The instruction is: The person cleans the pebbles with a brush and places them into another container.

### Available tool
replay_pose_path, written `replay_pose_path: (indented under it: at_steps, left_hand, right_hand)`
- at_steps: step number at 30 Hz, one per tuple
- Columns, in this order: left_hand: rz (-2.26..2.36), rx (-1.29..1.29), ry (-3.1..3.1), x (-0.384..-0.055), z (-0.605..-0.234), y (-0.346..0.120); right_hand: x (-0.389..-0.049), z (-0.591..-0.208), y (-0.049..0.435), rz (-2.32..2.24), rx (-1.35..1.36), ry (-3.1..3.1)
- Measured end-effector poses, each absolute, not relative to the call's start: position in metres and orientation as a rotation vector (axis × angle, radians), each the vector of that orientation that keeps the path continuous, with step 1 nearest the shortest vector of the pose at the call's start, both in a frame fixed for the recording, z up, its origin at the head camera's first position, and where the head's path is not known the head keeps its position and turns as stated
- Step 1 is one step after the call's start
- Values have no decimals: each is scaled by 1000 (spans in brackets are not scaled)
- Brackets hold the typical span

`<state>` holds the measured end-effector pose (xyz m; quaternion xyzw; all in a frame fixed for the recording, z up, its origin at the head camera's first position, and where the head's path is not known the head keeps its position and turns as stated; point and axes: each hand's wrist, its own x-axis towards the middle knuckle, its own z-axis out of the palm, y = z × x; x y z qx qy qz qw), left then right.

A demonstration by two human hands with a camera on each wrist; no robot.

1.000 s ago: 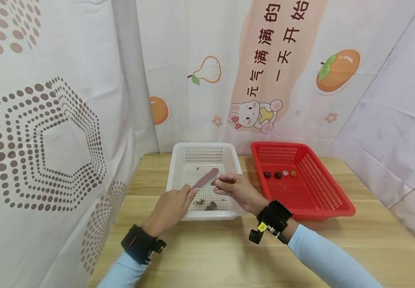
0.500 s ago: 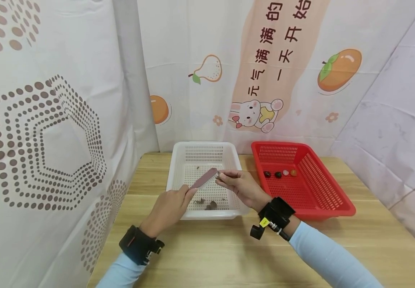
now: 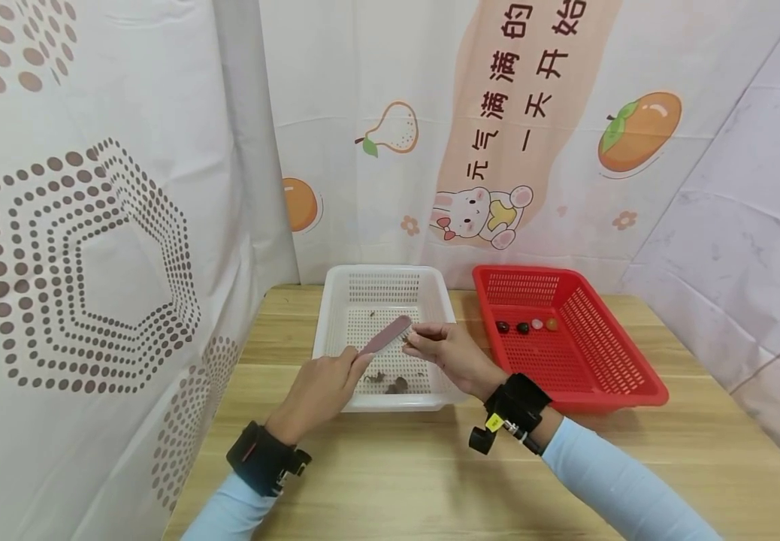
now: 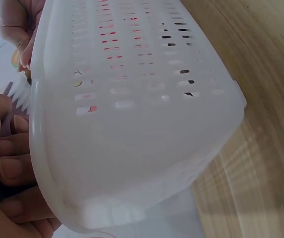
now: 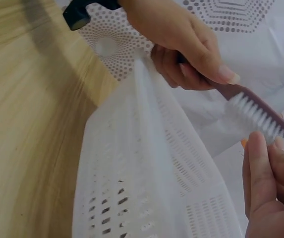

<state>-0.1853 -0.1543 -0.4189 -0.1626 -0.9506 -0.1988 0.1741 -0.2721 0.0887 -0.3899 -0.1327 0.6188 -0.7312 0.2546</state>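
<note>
My left hand (image 3: 318,391) grips the handle of a mauve brush (image 3: 387,334) above the white basket (image 3: 328,323). White bristles (image 5: 255,116) line its far end in the right wrist view. My right hand (image 3: 454,357) pinches a small brownish piece (image 3: 406,340) between thumb and fingertips, right at the bristles; the fingers hide most of it, and I cannot tell its kind. In the left wrist view, the basket's side covers part of both hands. Several small grey-brown lumps (image 3: 400,385) lie on the basket floor below.
A red basket (image 3: 633,368) stands to the right, holding small polished stones: two dark ones (image 3: 522,328), a pale pink one (image 3: 536,324) and an amber one (image 3: 551,324). Both baskets are on a wooden table (image 3: 390,481). Printed curtains (image 3: 336,90) hang behind and on the left.
My right hand rises slightly, then comes back down, with the small piece still pinched at the bristles. The brush and left hand shift only a little. The baskets stay put.
</note>
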Motion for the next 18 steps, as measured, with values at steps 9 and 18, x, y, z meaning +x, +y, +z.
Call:
replay_pose_path:
  at_steps: [9,18]
  left_hand:
    - [-586,-430,-2723,-184,-416,-157]
    - [-566,-457,-2727,-187,-416,-154]
  right_hand:
    - [-275,-387,89,-2061,-359,1645]
    - [-272,-391,88,-1917,-428,1644]
